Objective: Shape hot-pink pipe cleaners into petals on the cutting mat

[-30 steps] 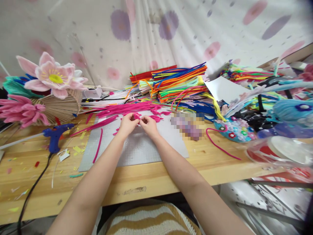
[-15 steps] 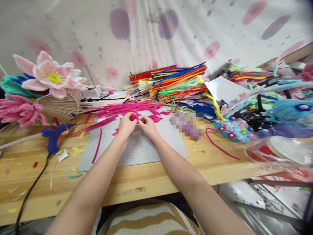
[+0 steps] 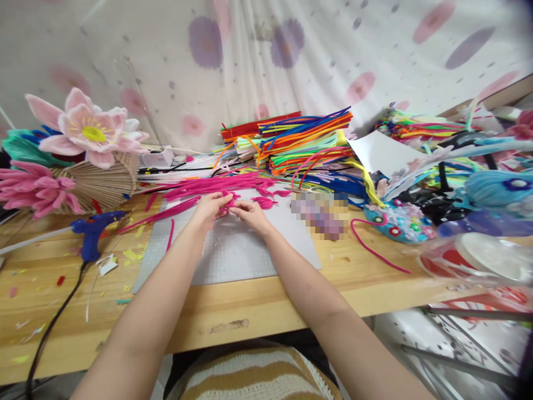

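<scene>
My left hand [image 3: 211, 208] is closed on a small piece of magenta pipe cleaner [image 3: 229, 203], held above the grey mat [image 3: 245, 255]. From the other side, my right hand [image 3: 251, 215] pinches the same piece, thumb and fingers together. Its exact shape is partly covered by my fingers. Just beyond my right hand lie several bent magenta pipe-cleaner petals [image 3: 265, 202]. Straight magenta pipe cleaners [image 3: 208, 185] are piled behind my hands, and a bunch of them [image 3: 175, 210] extends to the left. A single short length [image 3: 170, 235] rests beside my left forearm.
A blue glue gun [image 3: 92, 232] with its cord lies at left among scraps, below a pink pipe-cleaner flower [image 3: 90, 130]. Stacked colourful pipe cleaners [image 3: 308, 136] stand at the back. At right are a blue flowered piece [image 3: 397, 221] and a red-and-white tub [image 3: 470, 258].
My left hand has shifted slightly left and turned, its fingers stretching toward the magenta piece, which shows more now. The right hand has moved slightly and still pinches it.
</scene>
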`<action>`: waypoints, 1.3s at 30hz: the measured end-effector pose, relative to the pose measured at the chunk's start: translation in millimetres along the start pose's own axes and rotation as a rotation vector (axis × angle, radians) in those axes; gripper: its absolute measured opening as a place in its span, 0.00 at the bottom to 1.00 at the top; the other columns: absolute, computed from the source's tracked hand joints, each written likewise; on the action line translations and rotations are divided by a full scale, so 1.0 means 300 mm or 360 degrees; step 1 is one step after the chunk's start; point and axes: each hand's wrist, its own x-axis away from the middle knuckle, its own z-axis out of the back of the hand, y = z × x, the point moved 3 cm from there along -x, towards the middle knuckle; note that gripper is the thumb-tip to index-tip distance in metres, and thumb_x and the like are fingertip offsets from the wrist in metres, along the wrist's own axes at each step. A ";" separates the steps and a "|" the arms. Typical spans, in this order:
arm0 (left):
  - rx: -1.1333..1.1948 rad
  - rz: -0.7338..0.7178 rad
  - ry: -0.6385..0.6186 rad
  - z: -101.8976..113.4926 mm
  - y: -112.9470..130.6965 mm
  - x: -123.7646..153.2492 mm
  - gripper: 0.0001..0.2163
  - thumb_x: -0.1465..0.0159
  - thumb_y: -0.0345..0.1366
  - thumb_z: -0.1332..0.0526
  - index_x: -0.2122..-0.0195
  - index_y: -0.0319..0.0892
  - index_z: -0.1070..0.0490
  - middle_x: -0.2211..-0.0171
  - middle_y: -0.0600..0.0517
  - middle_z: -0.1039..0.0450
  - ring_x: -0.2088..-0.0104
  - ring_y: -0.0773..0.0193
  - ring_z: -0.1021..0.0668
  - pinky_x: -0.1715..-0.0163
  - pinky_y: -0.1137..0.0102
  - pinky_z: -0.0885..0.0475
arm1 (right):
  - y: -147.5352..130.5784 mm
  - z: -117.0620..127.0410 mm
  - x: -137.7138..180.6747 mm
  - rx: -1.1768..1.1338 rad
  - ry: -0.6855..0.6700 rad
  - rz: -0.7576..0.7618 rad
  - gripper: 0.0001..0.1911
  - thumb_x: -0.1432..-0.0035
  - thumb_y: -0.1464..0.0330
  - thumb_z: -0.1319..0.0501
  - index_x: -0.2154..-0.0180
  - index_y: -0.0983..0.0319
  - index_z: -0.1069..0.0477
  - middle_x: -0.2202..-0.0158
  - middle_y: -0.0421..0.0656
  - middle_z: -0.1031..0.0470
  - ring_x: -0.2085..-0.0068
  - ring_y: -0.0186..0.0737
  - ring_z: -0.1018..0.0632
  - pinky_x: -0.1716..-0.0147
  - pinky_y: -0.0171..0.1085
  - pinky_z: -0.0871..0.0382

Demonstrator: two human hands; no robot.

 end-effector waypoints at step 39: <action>-0.0919 -0.0785 -0.0103 -0.068 0.010 0.012 0.17 0.42 0.46 0.46 0.65 0.38 0.26 0.80 0.53 0.30 0.85 0.71 0.32 0.85 0.76 0.38 | -0.035 0.070 0.007 -0.0150 -0.0148 -0.0096 0.15 0.58 0.59 0.36 0.80 0.64 0.32 0.84 0.34 0.45 0.80 0.27 0.45 0.78 0.33 0.55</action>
